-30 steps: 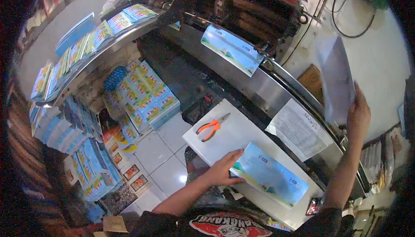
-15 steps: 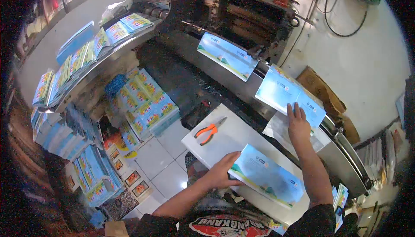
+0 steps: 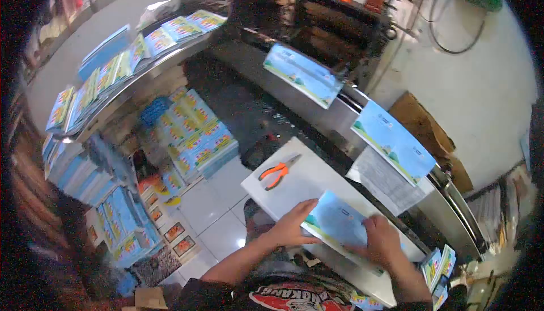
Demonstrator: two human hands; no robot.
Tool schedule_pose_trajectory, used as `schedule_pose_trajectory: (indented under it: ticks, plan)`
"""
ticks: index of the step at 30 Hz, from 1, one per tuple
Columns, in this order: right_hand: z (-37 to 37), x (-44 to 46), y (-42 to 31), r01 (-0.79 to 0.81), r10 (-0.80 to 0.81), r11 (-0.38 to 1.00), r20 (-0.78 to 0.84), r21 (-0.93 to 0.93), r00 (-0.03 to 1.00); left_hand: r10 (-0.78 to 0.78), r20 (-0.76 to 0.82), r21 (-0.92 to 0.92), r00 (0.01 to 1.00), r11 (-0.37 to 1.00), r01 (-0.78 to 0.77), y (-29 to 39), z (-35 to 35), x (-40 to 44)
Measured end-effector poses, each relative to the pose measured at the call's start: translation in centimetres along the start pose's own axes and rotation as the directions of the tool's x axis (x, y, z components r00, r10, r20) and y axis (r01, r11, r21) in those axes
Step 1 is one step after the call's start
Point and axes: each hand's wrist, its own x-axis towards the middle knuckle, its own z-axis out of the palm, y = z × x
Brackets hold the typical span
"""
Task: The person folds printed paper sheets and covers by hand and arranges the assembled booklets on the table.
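A light blue printed sheet (image 3: 338, 216), perhaps the top of a thin stack, lies over the white board in front of me. Its left end is held by my left hand (image 3: 296, 226), thumb on top and fingers underneath. My right hand (image 3: 382, 242) grips the sheet farther right, thumb on its face; the other fingers are partly hidden. Orange-handled pliers (image 3: 275, 174) rest at the far left of the white board (image 3: 309, 166). On the machine's edge beyond hangs another blue printed sheet (image 3: 394, 141), apart from both hands.
One more blue sheet (image 3: 303, 74) hangs farther along the dark machine (image 3: 249, 84). Below the nearer one is a greyish paper (image 3: 385, 180). Stacks of printed sheets (image 3: 198, 141) stand on the floor to the left, under a shelf of prints (image 3: 107, 78). Brown cardboard (image 3: 422, 121) leans at the wall.
My right hand has left the sheet on the machine's edge and come down to grip the sheet at my left hand. The view has shifted slightly.
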Motion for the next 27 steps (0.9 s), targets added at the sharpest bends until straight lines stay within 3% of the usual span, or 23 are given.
schedule_pose_trajectory:
  ticks: [5,7,11,14,18,20,21,23,24,27]
  plan:
    - [4.5,-3.1,-0.6,-0.031,0.034,0.992,0.023,-0.119,0.999,-0.040,0.038,-0.060,0.998,0.997,0.043,0.3,0.0,-0.1]
    - [4.1,-3.6,0.4,0.088,-0.089,0.994,-0.013,-0.058,0.996,-0.051,0.024,-0.049,0.998,0.997,0.052,0.1,0.0,-0.3]
    - [4.4,-4.2,1.3,0.117,-0.119,0.986,0.012,0.115,0.993,-0.051,0.027,-0.100,0.998,0.994,0.054,0.7,-0.3,-0.1]
    - [5.5,-4.5,-2.1,0.021,-0.046,0.959,-0.083,-0.283,0.995,-0.050,0.026,-0.063,0.998,0.997,0.052,0.9,-0.5,-0.1]
    - [5.1,-4.1,-0.6,0.048,-0.067,0.937,-0.044,-0.345,0.997,-0.026,0.011,-0.053,1.000,0.998,0.026,0.9,-0.6,0.2]
    - [3.4,-3.8,1.4,0.147,-0.149,0.986,0.017,0.084,0.989,-0.016,0.015,-0.061,1.000,0.998,0.017,0.8,-0.6,0.1]
    - [1.9,-3.2,1.3,0.143,-0.145,0.986,0.017,0.087,0.989,-0.013,0.012,-0.066,1.000,0.998,0.014,0.7,-0.5,0.2]
    - [-2.1,-2.1,0.8,-0.113,0.030,0.965,0.329,0.236,0.944,-0.006,0.008,-0.073,1.000,0.997,0.007,0.4,-0.2,0.4]
    - [-3.7,-2.4,0.9,-0.095,0.013,0.927,0.223,0.362,0.975,-0.021,0.005,-0.061,1.000,0.998,0.022,0.3,-0.1,0.4]
    - [-6.0,-1.6,3.4,-0.087,0.028,0.967,0.240,0.240,0.970,-0.030,-0.003,-0.039,1.000,0.999,0.030,0.1,0.3,0.3]
